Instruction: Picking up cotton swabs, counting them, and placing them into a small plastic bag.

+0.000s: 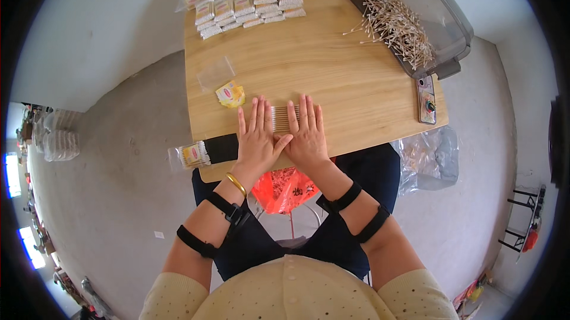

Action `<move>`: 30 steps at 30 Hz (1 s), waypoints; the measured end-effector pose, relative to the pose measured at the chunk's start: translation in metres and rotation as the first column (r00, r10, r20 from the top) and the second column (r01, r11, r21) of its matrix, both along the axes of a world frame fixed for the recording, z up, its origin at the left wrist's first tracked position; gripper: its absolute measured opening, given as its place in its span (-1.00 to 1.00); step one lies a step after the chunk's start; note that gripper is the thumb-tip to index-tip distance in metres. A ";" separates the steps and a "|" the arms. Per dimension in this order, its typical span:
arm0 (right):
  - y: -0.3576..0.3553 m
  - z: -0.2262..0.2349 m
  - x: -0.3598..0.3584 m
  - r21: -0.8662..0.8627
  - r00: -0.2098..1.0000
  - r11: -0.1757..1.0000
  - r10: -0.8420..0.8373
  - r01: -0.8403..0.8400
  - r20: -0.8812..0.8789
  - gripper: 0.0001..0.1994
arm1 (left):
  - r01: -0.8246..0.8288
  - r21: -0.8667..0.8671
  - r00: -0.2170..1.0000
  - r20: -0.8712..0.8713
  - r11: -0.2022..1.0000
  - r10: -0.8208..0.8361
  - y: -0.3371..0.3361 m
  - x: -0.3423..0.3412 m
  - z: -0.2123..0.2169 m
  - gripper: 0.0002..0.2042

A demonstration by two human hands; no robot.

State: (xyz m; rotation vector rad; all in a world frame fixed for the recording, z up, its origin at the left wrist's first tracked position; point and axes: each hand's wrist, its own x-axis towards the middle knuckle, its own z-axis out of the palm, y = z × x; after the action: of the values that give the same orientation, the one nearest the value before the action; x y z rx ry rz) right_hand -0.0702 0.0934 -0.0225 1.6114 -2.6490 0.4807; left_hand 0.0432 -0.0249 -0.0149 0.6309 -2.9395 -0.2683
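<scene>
A flat row of cotton swabs (284, 119) lies side by side on the table near its front edge. My left hand (256, 139) rests palm down at the row's left end, fingers straight and stretched forward. At the right end, my right hand (307, 136) lies flat in the same way. The thumbs meet just below the row. The fingers cover the ends of the swabs. Beyond my left fingertips lie a yellow printed card (230, 94) and a small clear plastic bag (216, 74).
Packs of swabs (243, 6) are stacked at the back left. A tilted grey bin (439, 20) spills loose swabs (399, 30) at the back right. A phone (426, 103) lies at the right edge, a swab pack (193, 154) beside a black pad (222, 148) at front left. A red bag (282, 189) hangs below.
</scene>
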 end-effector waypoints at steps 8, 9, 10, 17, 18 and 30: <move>0.001 0.004 -0.002 0.079 0.999 0.997 -0.021 0.023 -0.031 -0.10 | -0.015 0.410 0.926 -0.338 0.912 0.166 -0.001 0.032 0.055 -0.25; 0.001 0.002 -0.003 0.059 0.999 0.998 -0.025 0.026 -0.022 -0.10 | -0.074 0.350 0.919 -0.339 0.934 0.200 -0.008 0.054 0.054 -0.34; -0.004 0.002 0.004 0.076 1.000 0.997 -0.001 0.002 -0.020 -0.10 | -0.192 0.340 0.900 -0.313 0.921 0.304 -0.016 0.078 0.050 -0.36; -0.048 0.014 0.093 0.147 0.981 0.970 0.192 -0.193 0.022 -0.19 | -0.692 0.259 0.624 -0.255 0.673 0.739 -0.077 0.184 0.014 -0.34; -0.051 0.013 0.100 0.140 0.980 0.970 0.201 -0.200 0.007 -0.20 | -0.693 0.385 0.588 -0.185 0.609 0.787 -0.079 0.178 0.016 -0.33; -0.063 0.014 0.123 0.039 0.979 0.983 0.177 -0.182 0.105 -0.30 | -0.398 0.915 0.371 0.097 0.065 0.923 -0.106 0.169 -0.038 -0.42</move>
State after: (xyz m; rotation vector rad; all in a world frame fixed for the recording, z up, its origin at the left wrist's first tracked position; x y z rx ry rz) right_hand 0.0523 0.0304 -0.0089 1.9012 -2.6173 0.5189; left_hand 0.2121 -0.1307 -0.0534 1.6897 -1.3485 -1.5016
